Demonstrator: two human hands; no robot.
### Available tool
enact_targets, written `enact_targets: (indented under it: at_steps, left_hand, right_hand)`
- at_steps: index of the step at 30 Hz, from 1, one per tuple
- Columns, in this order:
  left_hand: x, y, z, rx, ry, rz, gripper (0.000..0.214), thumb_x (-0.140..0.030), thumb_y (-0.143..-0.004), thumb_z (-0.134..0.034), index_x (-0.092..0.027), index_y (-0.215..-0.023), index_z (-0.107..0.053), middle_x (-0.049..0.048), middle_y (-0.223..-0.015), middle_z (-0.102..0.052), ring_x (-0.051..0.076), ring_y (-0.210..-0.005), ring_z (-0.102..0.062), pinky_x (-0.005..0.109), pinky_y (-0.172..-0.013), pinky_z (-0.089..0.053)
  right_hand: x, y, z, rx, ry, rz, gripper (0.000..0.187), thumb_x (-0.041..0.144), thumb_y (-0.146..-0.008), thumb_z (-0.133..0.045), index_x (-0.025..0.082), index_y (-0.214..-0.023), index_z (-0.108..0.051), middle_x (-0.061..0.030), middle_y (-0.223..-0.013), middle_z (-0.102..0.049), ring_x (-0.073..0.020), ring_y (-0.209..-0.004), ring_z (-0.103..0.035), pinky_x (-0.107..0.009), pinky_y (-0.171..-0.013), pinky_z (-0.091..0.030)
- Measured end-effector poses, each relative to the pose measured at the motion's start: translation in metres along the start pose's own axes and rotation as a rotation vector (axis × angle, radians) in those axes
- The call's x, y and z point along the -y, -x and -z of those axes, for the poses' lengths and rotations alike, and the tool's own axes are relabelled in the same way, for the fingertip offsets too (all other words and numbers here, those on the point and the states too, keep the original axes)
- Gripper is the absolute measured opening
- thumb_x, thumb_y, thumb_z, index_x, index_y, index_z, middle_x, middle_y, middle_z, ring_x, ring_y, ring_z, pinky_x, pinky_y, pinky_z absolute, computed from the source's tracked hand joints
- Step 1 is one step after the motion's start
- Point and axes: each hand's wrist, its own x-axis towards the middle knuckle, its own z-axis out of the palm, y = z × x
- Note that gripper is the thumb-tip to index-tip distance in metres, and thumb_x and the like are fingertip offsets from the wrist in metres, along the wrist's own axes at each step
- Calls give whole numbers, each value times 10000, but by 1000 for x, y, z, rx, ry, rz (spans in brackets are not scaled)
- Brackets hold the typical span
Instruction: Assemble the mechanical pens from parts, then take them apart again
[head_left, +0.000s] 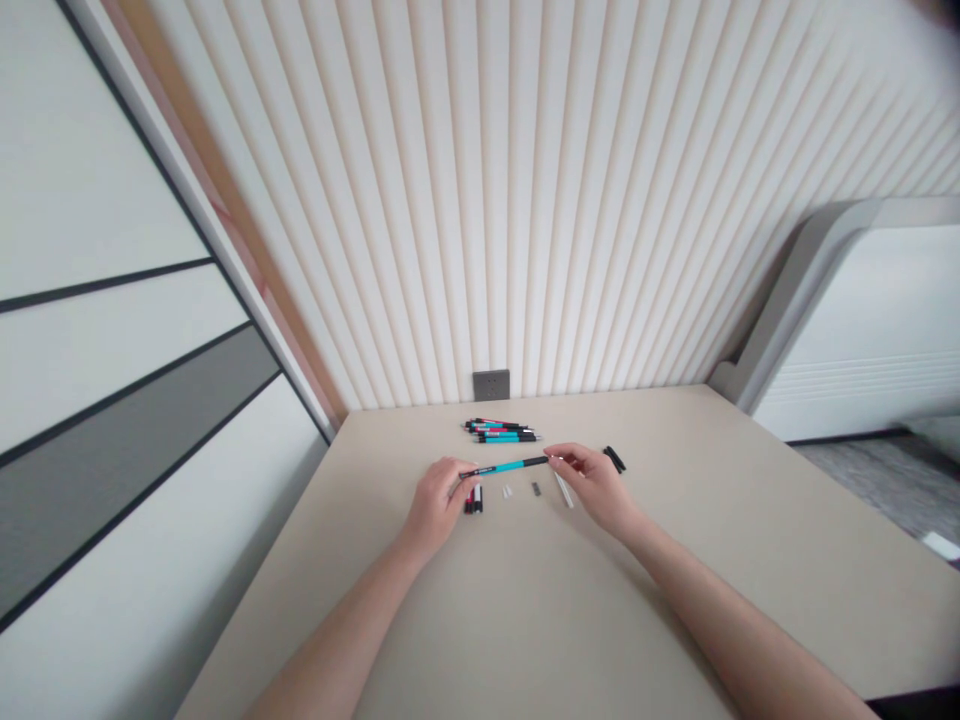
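A teal and black pen [510, 466] is held level above the table between my two hands. The fingers of my left hand [442, 500] pinch its left, black end. At the other end, the fingertips of my right hand [589, 478] close around the tip, which they partly hide. Just below my left hand lie several short barrel pieces [474, 499], dark red, black and white. Two small white pieces [507, 491] and a small dark grey piece [536, 489] rest between the hands. Thin white rods [563, 490] lie beside my right hand, and black tube pieces [615, 459] to its right.
A pile of pens [500, 431] in teal, red and black lies farther back on the beige table [480, 610]. Behind it rises a ribbed white wall [495, 200] with a dark socket [491, 385]. A white cabinet [97, 380] borders the left, a padded headboard [862, 320] the right.
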Motion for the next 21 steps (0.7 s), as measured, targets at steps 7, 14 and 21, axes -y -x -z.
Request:
enact_targets:
  at_steps: [7, 14, 21]
  left_hand:
    - [2, 1, -2, -5, -41, 60, 181, -332, -946, -505, -202, -931, -630, 40, -863, -689, 185, -829, -643, 310, -789, -488]
    - [1, 0, -2, -19, -40, 57, 172, -325, -932, -518, -204, -920, -639, 40, -842, -692, 189, -809, -641, 313, -777, -494]
    - [1, -1, -2, -20, -45, 60, 171, -324, -928, -525, -207, -914, -649, 39, -841, -694, 187, -808, -644, 301, -761, -496]
  right_hand:
    - [-11, -16, 34, -197, 109, 23, 348, 511, -851, -591, 192, -964, -675, -66, -880, -714, -188, -726, -601, -319, -686, -462]
    - [-37, -28, 77, -152, 569, 61, 272, 355, -896, -485, 202, -955, -702, -83, -946, -705, -219, -830, -616, -350, -786, -458]
    - [-46, -24, 68, 85, 809, 28, 329, 200, -872, -519, 221, -1173, -649, -62, -943, -716, -222, -945, -607, -326, -837, -426]
